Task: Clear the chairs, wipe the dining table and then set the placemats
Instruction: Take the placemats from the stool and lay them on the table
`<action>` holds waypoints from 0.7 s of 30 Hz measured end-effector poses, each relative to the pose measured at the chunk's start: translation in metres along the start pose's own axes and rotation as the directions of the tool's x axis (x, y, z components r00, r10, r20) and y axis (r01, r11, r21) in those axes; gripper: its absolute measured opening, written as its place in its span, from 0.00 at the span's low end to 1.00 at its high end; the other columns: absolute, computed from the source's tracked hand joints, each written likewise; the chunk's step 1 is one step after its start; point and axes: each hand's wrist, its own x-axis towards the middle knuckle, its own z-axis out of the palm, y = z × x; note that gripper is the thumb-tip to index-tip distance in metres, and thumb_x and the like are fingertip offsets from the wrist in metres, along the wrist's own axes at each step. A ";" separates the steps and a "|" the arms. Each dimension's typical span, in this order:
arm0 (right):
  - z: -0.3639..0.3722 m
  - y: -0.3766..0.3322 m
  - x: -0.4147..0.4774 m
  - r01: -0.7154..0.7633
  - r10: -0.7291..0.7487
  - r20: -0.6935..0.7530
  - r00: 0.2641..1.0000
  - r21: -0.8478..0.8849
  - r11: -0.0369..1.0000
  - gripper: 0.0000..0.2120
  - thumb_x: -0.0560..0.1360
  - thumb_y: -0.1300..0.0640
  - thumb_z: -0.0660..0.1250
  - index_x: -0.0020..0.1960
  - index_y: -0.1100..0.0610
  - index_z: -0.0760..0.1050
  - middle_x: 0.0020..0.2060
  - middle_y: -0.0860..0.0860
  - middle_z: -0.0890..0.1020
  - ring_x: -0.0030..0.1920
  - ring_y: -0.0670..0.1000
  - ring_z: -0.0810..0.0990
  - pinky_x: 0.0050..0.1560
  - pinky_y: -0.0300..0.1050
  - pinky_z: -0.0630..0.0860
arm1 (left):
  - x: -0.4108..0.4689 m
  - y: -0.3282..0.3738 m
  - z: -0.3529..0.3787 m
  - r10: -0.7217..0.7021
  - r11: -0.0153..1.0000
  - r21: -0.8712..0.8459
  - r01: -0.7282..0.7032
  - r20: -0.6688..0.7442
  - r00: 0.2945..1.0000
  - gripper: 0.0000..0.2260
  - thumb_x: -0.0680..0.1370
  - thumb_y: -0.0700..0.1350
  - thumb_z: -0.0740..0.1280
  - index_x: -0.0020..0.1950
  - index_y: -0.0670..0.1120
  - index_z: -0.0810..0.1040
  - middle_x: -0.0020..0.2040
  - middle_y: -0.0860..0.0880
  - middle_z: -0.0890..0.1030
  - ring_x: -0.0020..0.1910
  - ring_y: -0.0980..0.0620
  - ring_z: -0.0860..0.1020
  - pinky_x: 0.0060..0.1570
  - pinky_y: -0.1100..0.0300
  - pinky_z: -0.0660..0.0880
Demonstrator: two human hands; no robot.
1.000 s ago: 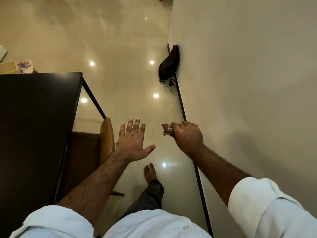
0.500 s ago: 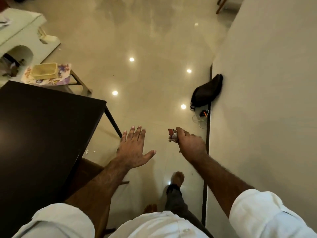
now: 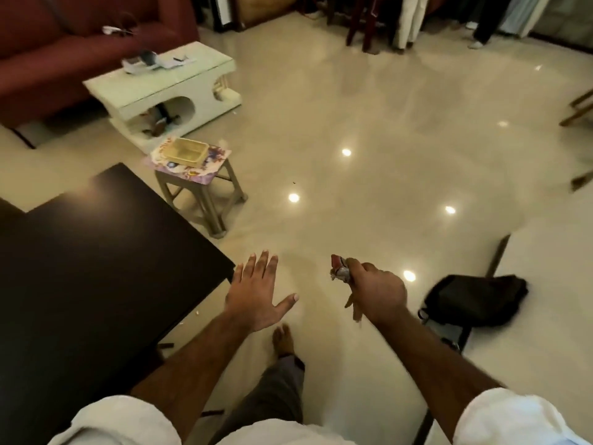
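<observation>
The dark dining table (image 3: 96, 268) fills the lower left, its top bare and its corner near my left hand. My left hand (image 3: 256, 295) hovers flat with fingers spread just off that corner, holding nothing. My right hand (image 3: 375, 292) is closed on a small crumpled red and silver wrapper (image 3: 339, 270) that sticks out of the fist. A stack of printed placemats (image 3: 215, 157) lies on a small stool (image 3: 202, 194) beyond the table, with a yellow plastic container (image 3: 187, 151) on top.
A black bag (image 3: 475, 300) lies on the floor against the white wall (image 3: 545, 300) at right. A pale coffee table (image 3: 163, 81) and a red sofa (image 3: 64, 46) stand at the far left. Chair legs (image 3: 577, 114) show at the right edge. My bare foot (image 3: 284, 340) is on glossy tiles.
The view has swung up and left as I walk: the living room, stool and coffee table have come into sight, and the chair beside the table has dropped out. Both hands keep their poses.
</observation>
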 end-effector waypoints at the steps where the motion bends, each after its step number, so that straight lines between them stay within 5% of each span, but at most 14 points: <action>1: -0.003 0.000 0.024 0.035 -0.034 -0.012 0.999 0.016 0.999 0.29 0.62 0.54 0.87 0.60 0.51 0.83 0.38 0.50 0.85 0.27 0.60 0.82 0.29 0.41 0.63 | 0.015 -0.004 -0.002 -0.026 1.000 -0.010 0.026 0.007 1.000 0.51 0.80 0.80 0.49 0.90 0.48 0.39 0.91 0.44 0.41 0.90 0.40 0.41 0.87 0.39 0.43; 7: -0.022 -0.029 0.193 0.225 -0.221 0.072 0.973 -0.064 0.972 0.39 0.58 0.52 0.89 0.67 0.51 0.80 0.44 0.51 0.87 0.33 0.60 0.85 0.31 0.44 0.67 | 0.134 -0.066 -0.032 -0.194 0.978 -0.074 0.196 0.033 0.980 0.50 0.80 0.79 0.51 0.91 0.48 0.42 0.91 0.44 0.44 0.90 0.39 0.45 0.87 0.38 0.46; 15: -0.058 -0.077 0.400 0.361 -0.358 -0.091 0.929 0.020 0.932 0.13 0.81 0.49 0.72 0.64 0.52 0.81 0.44 0.51 0.86 0.35 0.62 0.86 0.32 0.46 0.70 | 0.245 -0.165 -0.089 -0.394 0.900 -0.183 0.395 0.048 0.918 0.48 0.81 0.78 0.52 0.91 0.48 0.46 0.91 0.44 0.48 0.90 0.39 0.49 0.87 0.39 0.49; 18: -0.067 -0.104 0.471 0.400 -0.396 -0.072 0.915 0.050 0.915 0.14 0.85 0.45 0.66 0.66 0.51 0.75 0.47 0.49 0.87 0.39 0.60 0.87 0.34 0.47 0.71 | 0.287 -0.196 -0.103 -0.477 0.845 -0.231 0.482 0.081 0.875 0.49 0.80 0.79 0.52 0.91 0.49 0.46 0.91 0.45 0.48 0.90 0.40 0.48 0.87 0.39 0.49; 21: -0.071 -0.131 0.544 0.459 -0.455 -0.067 0.888 0.105 0.882 0.17 0.86 0.41 0.65 0.65 0.52 0.69 0.42 0.49 0.86 0.34 0.58 0.82 0.33 0.46 0.68 | 0.338 -0.223 -0.108 -0.547 0.772 -0.316 0.551 0.110 0.830 0.49 0.80 0.79 0.54 0.91 0.49 0.50 0.91 0.45 0.53 0.89 0.41 0.53 0.86 0.41 0.53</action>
